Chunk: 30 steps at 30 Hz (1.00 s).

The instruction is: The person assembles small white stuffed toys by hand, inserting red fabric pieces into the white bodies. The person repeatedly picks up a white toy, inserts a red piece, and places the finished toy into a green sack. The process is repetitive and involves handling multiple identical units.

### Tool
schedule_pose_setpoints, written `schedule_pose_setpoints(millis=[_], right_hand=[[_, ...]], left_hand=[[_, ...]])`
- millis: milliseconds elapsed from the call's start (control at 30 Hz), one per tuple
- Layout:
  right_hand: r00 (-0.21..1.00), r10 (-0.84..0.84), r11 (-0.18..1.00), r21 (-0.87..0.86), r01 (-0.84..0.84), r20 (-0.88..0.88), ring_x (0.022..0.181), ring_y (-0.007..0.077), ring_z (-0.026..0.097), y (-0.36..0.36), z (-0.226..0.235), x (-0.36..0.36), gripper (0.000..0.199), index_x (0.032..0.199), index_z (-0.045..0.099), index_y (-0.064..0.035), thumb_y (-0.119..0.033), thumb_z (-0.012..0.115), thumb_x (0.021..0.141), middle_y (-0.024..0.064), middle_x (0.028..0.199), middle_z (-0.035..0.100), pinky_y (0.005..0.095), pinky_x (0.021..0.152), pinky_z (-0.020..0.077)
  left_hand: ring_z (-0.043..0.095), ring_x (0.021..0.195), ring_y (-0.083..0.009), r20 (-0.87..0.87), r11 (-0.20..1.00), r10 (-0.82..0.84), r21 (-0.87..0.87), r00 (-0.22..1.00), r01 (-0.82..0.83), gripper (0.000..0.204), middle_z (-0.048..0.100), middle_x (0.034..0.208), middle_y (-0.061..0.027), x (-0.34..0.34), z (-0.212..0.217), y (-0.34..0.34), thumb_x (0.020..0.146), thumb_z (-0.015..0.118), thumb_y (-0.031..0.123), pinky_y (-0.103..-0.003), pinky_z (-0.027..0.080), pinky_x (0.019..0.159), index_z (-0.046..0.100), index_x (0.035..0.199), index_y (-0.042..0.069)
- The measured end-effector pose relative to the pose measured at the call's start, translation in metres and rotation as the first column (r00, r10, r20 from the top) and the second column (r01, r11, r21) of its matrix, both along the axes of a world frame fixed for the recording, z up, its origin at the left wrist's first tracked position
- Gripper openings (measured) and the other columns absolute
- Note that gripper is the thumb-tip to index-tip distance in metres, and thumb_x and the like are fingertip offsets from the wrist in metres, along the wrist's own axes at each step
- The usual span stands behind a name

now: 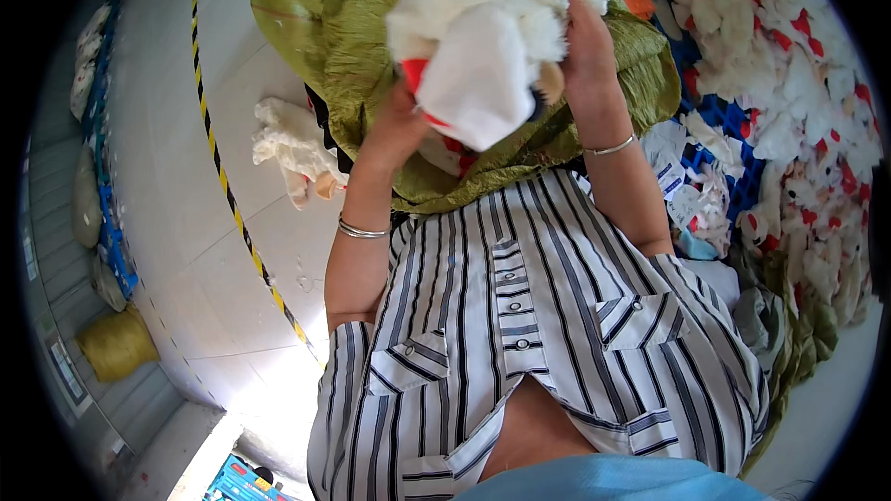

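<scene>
Starting at the left edge of the floor (186,250), we are seeing a yellow sack (116,343) standing by the wall, and a yellow-and-black tape line (223,181) running down the tiles. Just right of that line, one loose plush piece (292,153) is lying on the floor beside the green cloth bag (325,19).

Our left hand (401,125) is reaching up under a white plush toy (492,28), which we are holding raised in front of us, above the green bag and the striped shirt. The fingers are hidden behind the toy's white and red fabric, so we cannot tell how tightly they are closing, though the hand is pressing against its underside. Our right hand (583,42) is grasping the toy's fluffy right side, fingers wrapped into the fur. One bracelet is sitting on each wrist, two in all.

To handle this well, we judge that we should be supporting the toy from below with the left hand while the right keeps a firm hold on the fur, turning it slowly so the seams stay in view.

At the right, a pile of white and red plush toys (807,130) is spreading over a blue surface; they are too many and too tangled to count.
</scene>
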State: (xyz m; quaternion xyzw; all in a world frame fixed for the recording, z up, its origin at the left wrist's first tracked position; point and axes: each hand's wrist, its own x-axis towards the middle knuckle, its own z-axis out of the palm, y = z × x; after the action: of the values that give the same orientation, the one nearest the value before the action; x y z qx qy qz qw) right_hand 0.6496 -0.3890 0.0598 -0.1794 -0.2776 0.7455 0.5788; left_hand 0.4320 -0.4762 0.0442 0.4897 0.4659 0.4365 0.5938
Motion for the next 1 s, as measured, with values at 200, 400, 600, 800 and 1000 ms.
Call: schedule_pose_setpoints(millis=[200,400,600,800,1000], right_hand=[[0.974,0.224,0.974,0.038,-0.224,0.016,0.106,0.0178,0.059,-0.022,-0.061,0.024,0.032,0.118,0.061,-0.0019,-0.009,0.062,0.087,0.0095,0.125,0.061,0.0347,0.092,0.049],[0.159,0.126,0.665,0.036,-0.746,0.979,0.082,0.017,0.063,-0.024,-0.048,0.033,0.028,0.099,0.068,0.0016,-0.023,0.063,0.087,0.0145,0.098,0.069,0.0343,0.074,0.0496],[0.46,-0.182,0.877,0.355,-0.323,0.869,0.097,0.0182,0.063,-0.024,0.012,0.012,0.046,0.121,0.059,-0.0029,-0.019,0.074,0.081,0.0092,0.1,0.068,0.0332,0.088,0.0484],[0.446,-0.226,0.797,0.428,-0.427,0.866,0.096,0.029,0.066,-0.035,0.031,-0.032,0.044,0.112,0.063,0.0026,-0.014,0.076,0.074,0.0182,0.108,0.068,0.0338,0.087,0.0499],[0.975,0.074,0.977,0.179,-0.113,0.212,0.107,0.0246,0.063,-0.032,0.044,-0.004,0.038,0.117,0.06,0.0047,0.0,0.066,0.08,0.0174,0.119,0.064,0.0372,0.094,0.0501]], left_hand=[[0.063,0.095,-0.0162,-0.185,0.891,0.279,0.415,0.942,-0.182,0.035,0.064,0.11,-0.0084,-0.022,0.003,0.026,0.094,0.055,0.01,-0.028,0.052,0.084,0.052,0.126,-0.004],[0.061,0.108,-0.0265,0.456,0.858,0.364,0.176,0.812,-0.483,0.033,0.063,0.118,-0.0138,-0.065,0.035,0.028,0.098,0.053,0.017,-0.041,0.05,0.096,0.056,0.123,-0.005],[0.065,0.083,-0.0133,0.171,0.911,0.311,0.228,0.935,-0.345,0.026,0.068,0.095,-0.0062,-0.054,0.076,0.012,0.092,0.055,0.003,-0.026,0.052,0.07,0.063,0.116,-0.003],[0.061,0.066,-0.0093,0.133,0.906,0.036,0.414,0.99,-0.088,0.03,0.068,0.088,-0.0048,0.009,0.116,0.004,0.091,0.061,0.009,-0.021,0.047,0.058,0.061,0.118,-0.004],[0.065,0.082,-0.018,0.18,0.871,-0.489,0.149,0.854,0.468,0.044,0.069,0.093,-0.0126,-0.031,0.083,-0.024,0.095,0.059,0.03,-0.029,0.051,0.075,0.059,0.122,-0.005]])
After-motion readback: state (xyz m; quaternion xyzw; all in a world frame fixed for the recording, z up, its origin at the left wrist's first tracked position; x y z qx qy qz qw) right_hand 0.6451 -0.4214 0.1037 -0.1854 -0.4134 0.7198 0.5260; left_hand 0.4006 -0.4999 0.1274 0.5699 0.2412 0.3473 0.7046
